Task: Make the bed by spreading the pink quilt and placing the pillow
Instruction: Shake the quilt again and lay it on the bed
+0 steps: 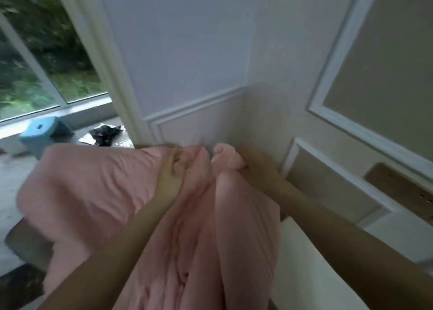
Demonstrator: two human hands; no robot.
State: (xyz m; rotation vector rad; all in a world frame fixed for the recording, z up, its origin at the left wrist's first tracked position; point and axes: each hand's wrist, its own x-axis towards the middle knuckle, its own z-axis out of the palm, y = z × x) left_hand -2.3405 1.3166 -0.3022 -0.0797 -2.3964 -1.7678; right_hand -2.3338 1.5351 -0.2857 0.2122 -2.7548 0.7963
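Both hands hold the pink quilt (98, 187) up in front of the person, bunched and hanging in long folds that fill the lower middle of the view. The left hand (172, 169) grips a gathered fold near the quilt's top edge, its fingers curled into the fabric, and a large billow of quilt spreads out to the left of it. The right hand (255, 164) sits just beside the left one, a little to the right and at about the same height, with its fingers closed around another bunch of the top edge; a rounded lump of fabric sticks up above it. Between the 2 hands the quilt is pinched into tight creases, and below them it drops down between the forearms. The whole picture is blurred, so finer finger positions cannot be told. Behind the quilt stands a white panelled wall (187, 51) meeting a second wall at a corner. On the left is a window (42, 58) with greenery outside, and below it stands a light blue stool (38, 134) on the floor beside a dark crumpled thing (104, 134).
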